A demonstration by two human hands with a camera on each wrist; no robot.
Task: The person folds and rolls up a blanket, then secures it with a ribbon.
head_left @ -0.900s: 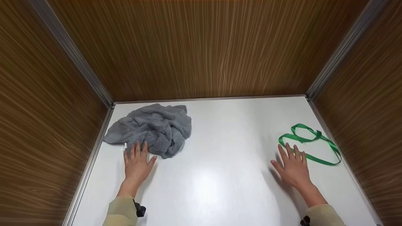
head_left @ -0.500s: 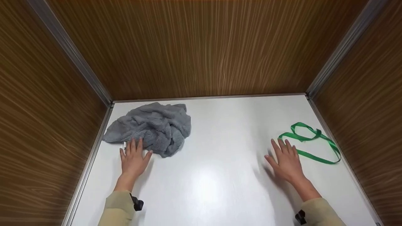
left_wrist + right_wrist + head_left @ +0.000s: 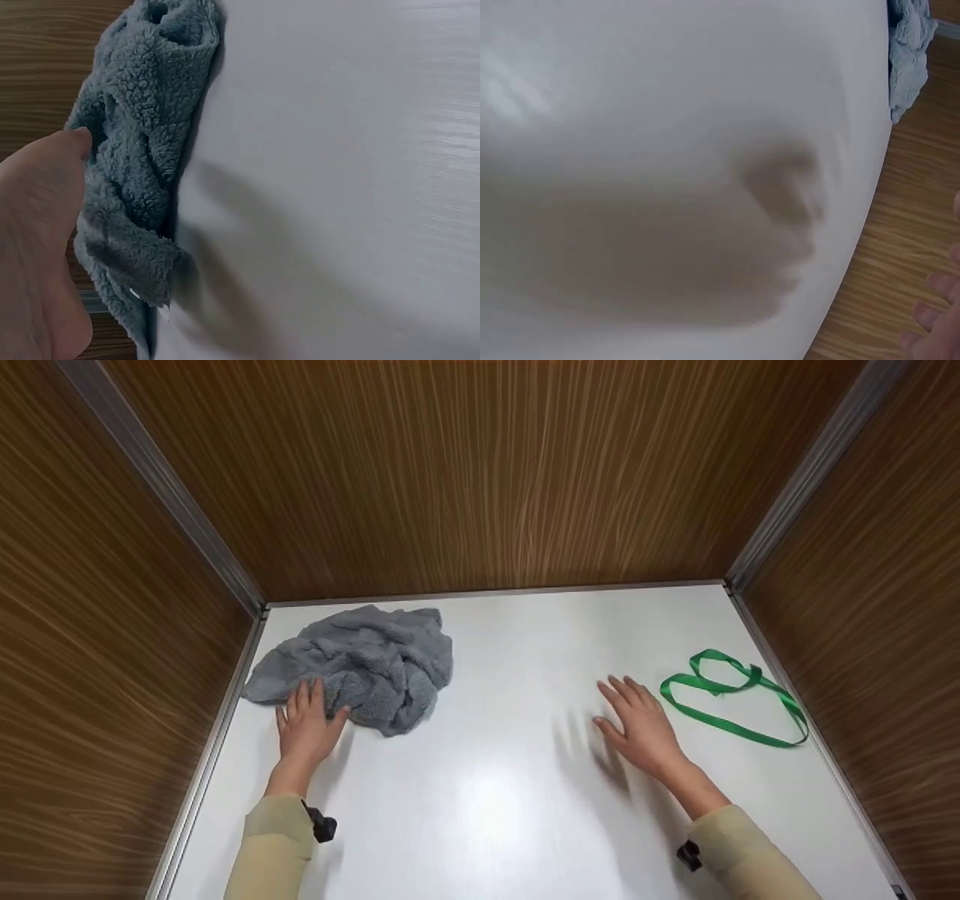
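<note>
Grey fleece cloth (image 3: 360, 671) lay crumpled at the desk's (image 3: 510, 660) far-left corner. Left hand (image 3: 304, 727) lay flat, fingers straight, tips touching the cloth's near edge. Right of the cloth, well apart, right hand (image 3: 637, 727) hovered with fingers spread, holding nothing. Green ribbon (image 3: 731, 697) lay looped just beside that hand, farthest from the cloth.

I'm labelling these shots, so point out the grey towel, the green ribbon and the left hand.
grey towel (image 3: 375, 660), head view, middle of the crumpled pile.
green ribbon (image 3: 720, 723), head view, near straight strand.
left hand (image 3: 304, 731), head view, back of hand.
</note>
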